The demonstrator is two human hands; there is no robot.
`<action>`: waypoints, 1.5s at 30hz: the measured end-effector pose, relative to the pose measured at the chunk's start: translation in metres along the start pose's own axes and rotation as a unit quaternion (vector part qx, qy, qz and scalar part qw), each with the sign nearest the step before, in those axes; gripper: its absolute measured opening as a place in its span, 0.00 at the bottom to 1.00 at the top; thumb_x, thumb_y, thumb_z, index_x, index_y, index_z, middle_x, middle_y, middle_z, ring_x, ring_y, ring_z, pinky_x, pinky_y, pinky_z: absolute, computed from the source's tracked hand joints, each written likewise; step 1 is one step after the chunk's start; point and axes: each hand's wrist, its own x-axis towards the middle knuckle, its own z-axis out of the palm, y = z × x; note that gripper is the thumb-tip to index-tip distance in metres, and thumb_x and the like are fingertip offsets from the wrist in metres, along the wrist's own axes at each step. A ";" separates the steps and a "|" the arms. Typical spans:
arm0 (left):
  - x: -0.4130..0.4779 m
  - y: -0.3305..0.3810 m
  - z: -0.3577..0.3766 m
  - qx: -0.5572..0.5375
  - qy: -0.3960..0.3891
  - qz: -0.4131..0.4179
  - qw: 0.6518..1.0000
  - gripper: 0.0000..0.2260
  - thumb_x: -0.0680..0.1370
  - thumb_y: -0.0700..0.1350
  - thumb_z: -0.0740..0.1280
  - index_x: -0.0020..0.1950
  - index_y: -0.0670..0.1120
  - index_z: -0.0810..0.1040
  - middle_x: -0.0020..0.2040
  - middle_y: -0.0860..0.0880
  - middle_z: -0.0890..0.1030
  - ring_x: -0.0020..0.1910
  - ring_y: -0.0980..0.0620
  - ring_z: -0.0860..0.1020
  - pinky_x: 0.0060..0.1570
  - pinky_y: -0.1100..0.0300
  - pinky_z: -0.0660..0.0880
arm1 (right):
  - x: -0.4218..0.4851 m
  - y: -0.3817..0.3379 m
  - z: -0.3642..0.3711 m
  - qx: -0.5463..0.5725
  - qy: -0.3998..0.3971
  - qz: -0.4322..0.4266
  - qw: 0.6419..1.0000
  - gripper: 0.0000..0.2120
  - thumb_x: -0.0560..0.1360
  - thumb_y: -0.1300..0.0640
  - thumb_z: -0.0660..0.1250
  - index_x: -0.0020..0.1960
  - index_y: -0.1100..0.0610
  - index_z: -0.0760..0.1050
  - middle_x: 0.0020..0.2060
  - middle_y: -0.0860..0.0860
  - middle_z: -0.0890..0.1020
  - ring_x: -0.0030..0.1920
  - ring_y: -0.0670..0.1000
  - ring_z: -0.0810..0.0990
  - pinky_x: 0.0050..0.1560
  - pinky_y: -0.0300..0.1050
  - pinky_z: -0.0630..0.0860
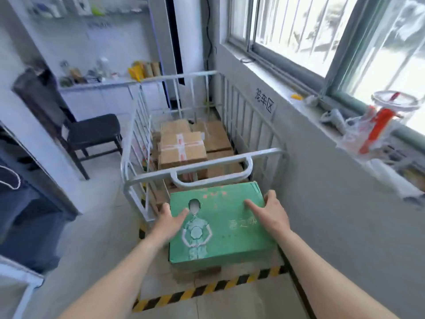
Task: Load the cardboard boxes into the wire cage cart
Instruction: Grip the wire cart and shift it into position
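Note:
A flat green cardboard box point(220, 229) with a printed figure is held level in front of me, just short of the near rail of the white wire cage cart point(202, 169). My left hand point(169, 221) grips its left edge, thumb on top. My right hand point(272, 214) grips its right far corner, thumb lying on the lid. Inside the cart lie several brown cardboard boxes; the top one point(182, 150) is crossed with white and red tape.
A black chair point(92, 132) stands left of the cart. A windowsill point(345, 132) with a plastic jar and bags runs along the right wall. Yellow-black hazard tape point(207, 288) marks the floor below the box. A dark bin sits at far left.

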 end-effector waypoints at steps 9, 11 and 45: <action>-0.024 0.094 -0.127 -0.033 0.129 0.138 0.981 0.33 0.79 0.62 0.59 0.79 0.45 0.57 0.78 0.45 0.61 0.75 0.44 0.62 0.69 0.50 0.63 | -0.003 -0.099 -0.070 0.098 0.035 -0.092 0.990 0.24 0.73 0.36 0.66 0.54 0.53 0.65 0.48 0.49 0.79 0.47 0.54 0.81 0.47 0.51 0.77; -0.022 0.122 -0.139 -0.048 0.160 0.159 0.973 0.32 0.80 0.60 0.59 0.78 0.44 0.58 0.77 0.44 0.62 0.74 0.44 0.63 0.67 0.50 0.64 | 0.013 -0.118 -0.087 0.106 0.047 -0.107 0.987 0.26 0.72 0.35 0.66 0.56 0.53 0.64 0.51 0.51 0.78 0.48 0.55 0.80 0.47 0.52 0.77; 0.517 0.332 -0.063 -0.091 0.066 0.150 0.982 0.24 0.76 0.46 0.70 0.71 0.51 0.68 0.68 0.52 0.72 0.60 0.53 0.72 0.54 0.61 0.68 | 0.518 -0.163 0.000 0.153 0.099 0.167 0.969 0.38 0.76 0.37 0.61 0.78 0.43 0.46 0.70 0.59 0.70 0.64 0.63 0.74 0.62 0.55 0.72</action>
